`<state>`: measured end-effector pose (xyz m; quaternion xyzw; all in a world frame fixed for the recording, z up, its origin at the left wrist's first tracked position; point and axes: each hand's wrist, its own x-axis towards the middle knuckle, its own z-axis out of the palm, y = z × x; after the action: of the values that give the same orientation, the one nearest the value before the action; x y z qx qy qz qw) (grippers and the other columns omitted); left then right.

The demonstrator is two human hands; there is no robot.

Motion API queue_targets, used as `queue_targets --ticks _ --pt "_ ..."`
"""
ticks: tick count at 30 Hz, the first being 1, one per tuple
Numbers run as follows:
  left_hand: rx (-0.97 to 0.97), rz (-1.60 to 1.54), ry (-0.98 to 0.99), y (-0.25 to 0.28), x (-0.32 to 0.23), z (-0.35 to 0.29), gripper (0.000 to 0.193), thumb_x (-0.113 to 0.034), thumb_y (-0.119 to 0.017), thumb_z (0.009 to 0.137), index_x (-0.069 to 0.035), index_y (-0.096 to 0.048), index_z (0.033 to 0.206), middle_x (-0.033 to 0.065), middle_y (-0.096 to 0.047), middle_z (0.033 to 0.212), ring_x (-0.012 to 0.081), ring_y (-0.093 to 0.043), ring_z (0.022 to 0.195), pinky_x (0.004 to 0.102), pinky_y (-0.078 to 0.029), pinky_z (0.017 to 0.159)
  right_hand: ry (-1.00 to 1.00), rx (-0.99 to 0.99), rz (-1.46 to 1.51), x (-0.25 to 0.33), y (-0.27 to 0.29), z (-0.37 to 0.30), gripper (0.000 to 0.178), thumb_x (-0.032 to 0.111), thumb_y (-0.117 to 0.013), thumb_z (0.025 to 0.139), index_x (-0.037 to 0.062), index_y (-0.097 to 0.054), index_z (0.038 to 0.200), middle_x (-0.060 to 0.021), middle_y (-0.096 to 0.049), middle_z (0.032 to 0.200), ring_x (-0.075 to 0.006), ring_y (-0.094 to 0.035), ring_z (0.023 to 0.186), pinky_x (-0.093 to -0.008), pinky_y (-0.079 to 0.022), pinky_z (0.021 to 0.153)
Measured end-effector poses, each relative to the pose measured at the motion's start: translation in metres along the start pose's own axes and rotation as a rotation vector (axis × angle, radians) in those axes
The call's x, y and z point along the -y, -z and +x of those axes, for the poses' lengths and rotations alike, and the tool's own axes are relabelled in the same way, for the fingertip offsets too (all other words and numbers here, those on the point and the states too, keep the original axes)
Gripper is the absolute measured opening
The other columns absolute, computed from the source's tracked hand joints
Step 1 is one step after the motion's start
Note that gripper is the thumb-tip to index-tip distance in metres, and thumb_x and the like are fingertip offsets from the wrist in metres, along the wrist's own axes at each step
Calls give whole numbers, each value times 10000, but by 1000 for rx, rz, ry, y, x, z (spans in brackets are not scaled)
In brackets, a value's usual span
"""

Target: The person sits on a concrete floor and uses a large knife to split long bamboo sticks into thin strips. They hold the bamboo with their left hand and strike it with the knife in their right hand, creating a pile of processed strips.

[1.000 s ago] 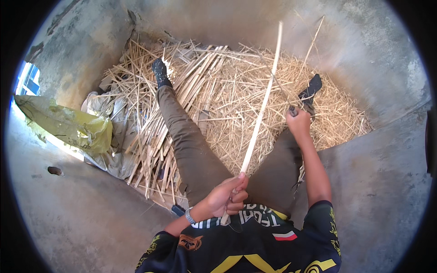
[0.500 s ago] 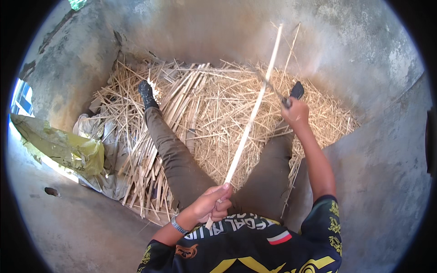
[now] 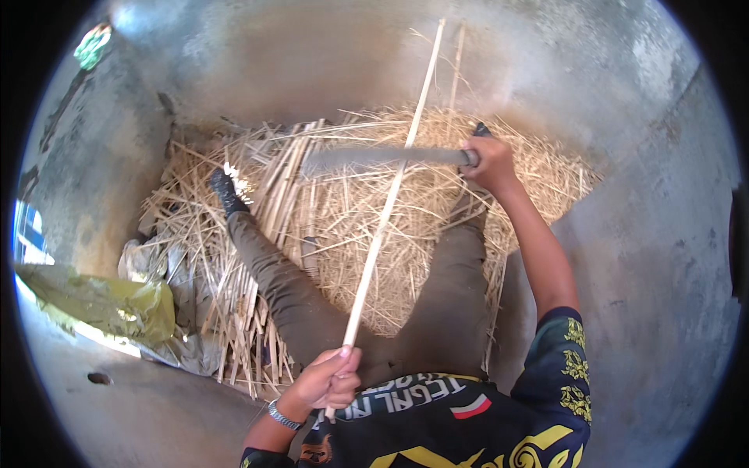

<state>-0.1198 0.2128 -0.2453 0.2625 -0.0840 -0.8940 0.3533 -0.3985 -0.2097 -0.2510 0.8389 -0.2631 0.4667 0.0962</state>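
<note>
Head view: the left hand [image 3: 326,379] wraps its fingers around the low end of a long pale strip [image 3: 380,234], slanting up over shavings [image 3: 355,265]. The right hand [image 3: 493,164] curls around a blurry knife [image 3: 367,157]. Piled sticks [image 3: 285,175] suggest much is done; this strip seems unfinished.

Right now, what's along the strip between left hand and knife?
Nothing on it: in the head view, the strip is bare from the left hand up to where the blurred knife crosses it. Behind that stretch show shavings and trousers.

A long pale strip [image 3: 381,226] slants upright — a blurred grey knife [image 3: 359,158], level, crosses it in view.
</note>
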Motion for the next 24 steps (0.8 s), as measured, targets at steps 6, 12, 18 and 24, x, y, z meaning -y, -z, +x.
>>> queue_targets --ticks 6,12,18,24 --pt "108 -127 -44 37 -18 -13 391 -434 -326 1116 -155 -379 847 -57 -219 565 38 -154 413 239 -124 366 -1069 284 -391 -56 25 42 279 333 -678 865 75 -772 916 -143 -750 839 -318 -727 756 -437 -567 697" --pt "35 38 4 49 -29 17 403 -432 -340 1116 -150 -391 833 -64 -224 572 37 -162 424 241 -116 379 -1000 242 -312 -9 10 19 302 322 -644 882 42 -757 859 -150 -730 763 -331 -720 717 -451 -562 684" --pt "113 -61 95 57 -22 18 420 -441 -344 1114 -147 -388 818 -64 -229 564 34 -160 418 238 -118 374 -230 52 -404 -35 19 -13 283 318 -678 842 85 -674 681 -80 -675 601 -292 -682 561 -418 -559 648" --pt "90 -49 84 64 -23 27 410 -429 -328 1119 -142 -393 833 -67 -226 566 36 -164 419 235 -124 368 -1139 152 -546 -85 2 8 274 323 -670 866 90 -695 725 -84 -702 653 -281 -711 609 -414 -556 649"
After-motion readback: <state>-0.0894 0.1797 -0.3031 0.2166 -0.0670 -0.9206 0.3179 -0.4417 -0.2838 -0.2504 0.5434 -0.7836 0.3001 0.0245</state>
